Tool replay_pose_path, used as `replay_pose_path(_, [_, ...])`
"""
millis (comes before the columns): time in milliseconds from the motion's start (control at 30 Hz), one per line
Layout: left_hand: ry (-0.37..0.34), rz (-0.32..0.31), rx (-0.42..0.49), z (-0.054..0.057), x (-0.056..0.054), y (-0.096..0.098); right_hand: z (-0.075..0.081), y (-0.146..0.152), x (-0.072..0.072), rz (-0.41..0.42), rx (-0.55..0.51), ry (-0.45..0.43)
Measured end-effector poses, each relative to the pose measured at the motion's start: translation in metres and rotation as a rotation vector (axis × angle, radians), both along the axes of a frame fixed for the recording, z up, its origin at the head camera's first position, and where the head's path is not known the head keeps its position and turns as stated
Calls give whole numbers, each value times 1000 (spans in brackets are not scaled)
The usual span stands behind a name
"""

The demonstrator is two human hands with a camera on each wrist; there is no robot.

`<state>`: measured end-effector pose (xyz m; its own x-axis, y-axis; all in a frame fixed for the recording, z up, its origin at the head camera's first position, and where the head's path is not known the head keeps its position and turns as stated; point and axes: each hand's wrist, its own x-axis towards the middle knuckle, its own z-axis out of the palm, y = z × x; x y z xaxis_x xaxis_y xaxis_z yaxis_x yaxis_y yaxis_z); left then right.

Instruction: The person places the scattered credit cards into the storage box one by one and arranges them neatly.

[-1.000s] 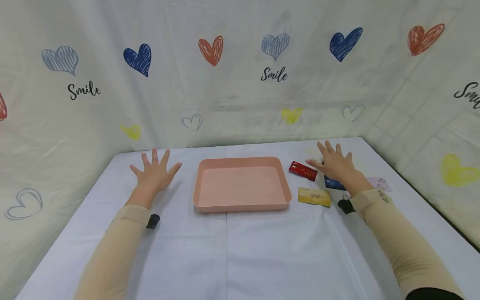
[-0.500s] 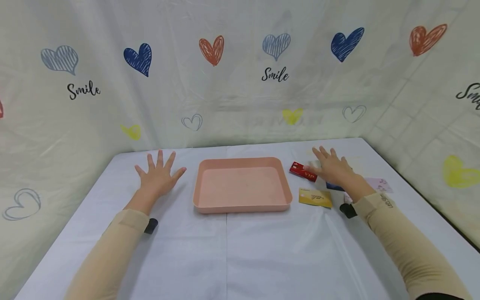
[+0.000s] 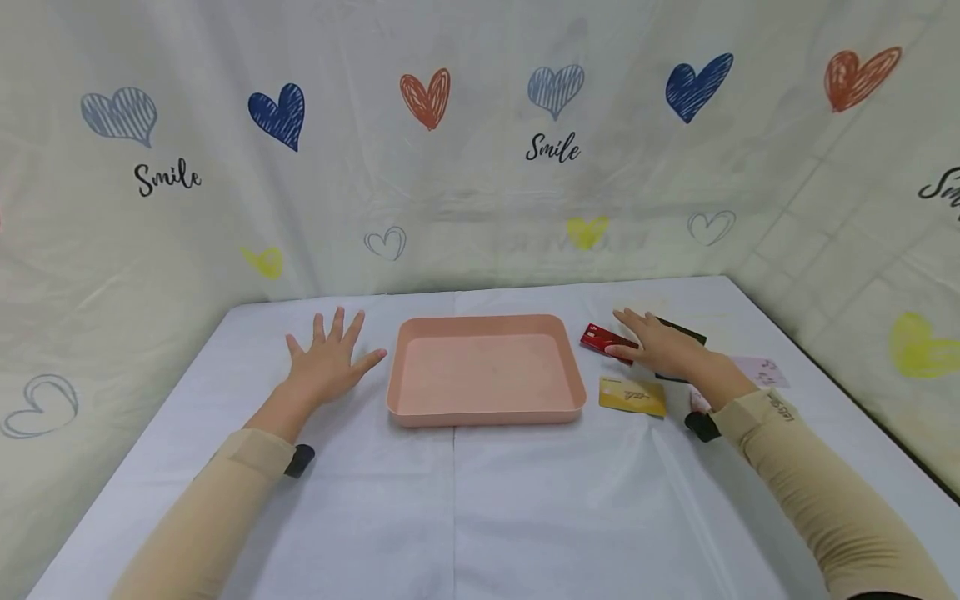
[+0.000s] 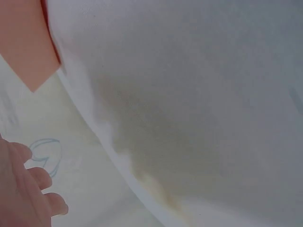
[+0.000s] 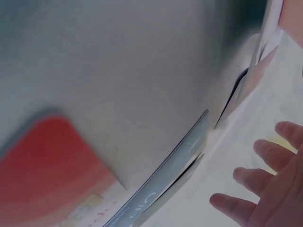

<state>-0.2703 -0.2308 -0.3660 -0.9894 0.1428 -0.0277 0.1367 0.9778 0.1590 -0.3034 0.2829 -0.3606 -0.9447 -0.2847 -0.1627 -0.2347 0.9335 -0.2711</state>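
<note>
Fingers stretched out either side of one pink tray

Five fingers of the left hand are straight and fanned wide, the thumb near the tray's left edge but apart from it. Fingers of the right hand are straight too, held closer together, its thumb over one red card; whether they touch, I cannot tell.

One gold card lies just beside the tray's right side, and one pale pink card lies right of the right wrist. A black edge shows beyond the right hand and a pinkish corner by its wrist. That makes three cards plain to see; the hand hides the rest of the count.

Farther out come two beige sleeves, two black wrist devices, one white tablecloth, and a wall cloth with two light-blue hearts, two dark-blue, three yellow, and three "Smile" words, one cut off.
</note>
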Motion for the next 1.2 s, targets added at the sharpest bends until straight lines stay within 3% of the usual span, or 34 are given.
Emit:
replay_pose_path(267, [-4, -43, 17, -3, 4, 5, -1, -3, 2, 38, 9, 21])
replay_pose_path(700, [-61, -120, 42, -5, 17, 17, -4, -2, -2, 22, -57, 23])
replay_pose_path(1200, [-50, -209, 31, -4, 28, 24, -9, 5, -13, 22, -124, -6])
